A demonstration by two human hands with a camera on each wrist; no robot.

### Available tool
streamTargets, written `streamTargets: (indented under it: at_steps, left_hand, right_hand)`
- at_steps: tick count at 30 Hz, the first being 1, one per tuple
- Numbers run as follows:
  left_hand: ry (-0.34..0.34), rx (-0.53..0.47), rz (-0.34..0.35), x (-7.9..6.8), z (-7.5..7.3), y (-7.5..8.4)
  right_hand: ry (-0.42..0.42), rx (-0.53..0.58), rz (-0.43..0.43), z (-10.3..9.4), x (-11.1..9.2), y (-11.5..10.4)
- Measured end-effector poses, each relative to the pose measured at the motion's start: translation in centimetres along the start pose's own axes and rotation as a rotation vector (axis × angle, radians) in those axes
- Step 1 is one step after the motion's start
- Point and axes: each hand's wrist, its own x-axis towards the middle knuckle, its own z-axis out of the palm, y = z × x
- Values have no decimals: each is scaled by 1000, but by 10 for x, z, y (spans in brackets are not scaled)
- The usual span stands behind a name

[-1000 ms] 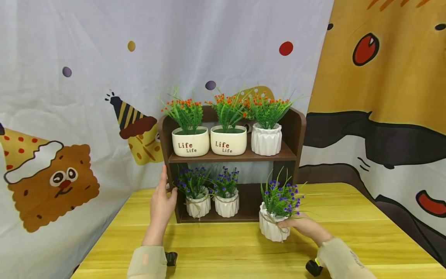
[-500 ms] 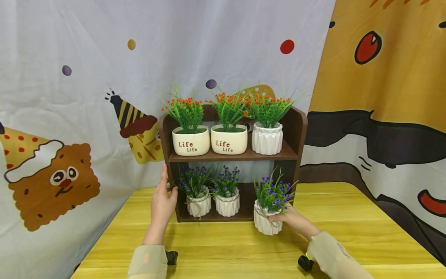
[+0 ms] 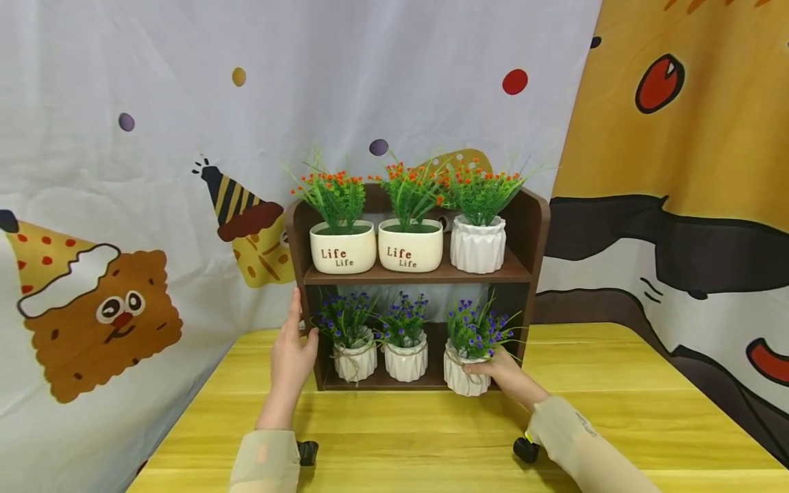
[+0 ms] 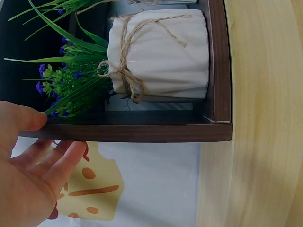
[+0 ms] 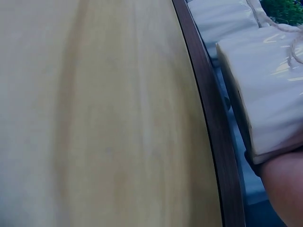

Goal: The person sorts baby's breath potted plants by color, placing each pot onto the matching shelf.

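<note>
My right hand [image 3: 498, 370] grips a ribbed white flowerpot [image 3: 466, 375] with twine and purple flowers, at the right front of a brown two-tier shelf [image 3: 419, 275]. The right wrist view shows this flowerpot [image 5: 265, 94] over the shelf's lower front edge [image 5: 220, 156], slightly tilted. My left hand [image 3: 294, 359] is at the shelf's left side, fingers extended. In the left wrist view, its thumb [image 4: 31, 119] is at the side panel's front edge [image 4: 128, 132] and the other fingers lie along the outer side. Two similar flowerpots [image 3: 355, 359] stand on the lower tier.
On the upper tier stand two cream "Life" pots [image 3: 342, 252] and a white ribbed pot [image 3: 478, 246], all with orange flowers. A yellow wooden table [image 3: 394, 445] carries the shelf. A cartoon-printed cloth [image 3: 154, 171] hangs behind.
My right hand has carried the flowerpot left and inward, from in front of the shelf to the lower tier's front edge. The left hand has stayed at the shelf's side.
</note>
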Motion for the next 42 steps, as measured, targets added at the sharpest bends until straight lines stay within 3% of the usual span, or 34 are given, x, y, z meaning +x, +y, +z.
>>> streamTargets:
  at_steps: [6,10,17,31,42]
  left_hand:
    - [-2,-3,-10,1,0,1]
    - [-7,1,-7,1,1,0]
    - [-19,-2,-13,0,1,-1]
    - [-9,-5,-4,1,2,-1]
    - [-15,-16,-9,1,3,-1]
  right_hand:
    - [30,-20,12,2,11,2]
    - [45,27,9,4,15,5]
    - [48,78,-67,6,22,12]
    - [110,64,68,9,27,14]
    - [95,98,12,11,26,12]
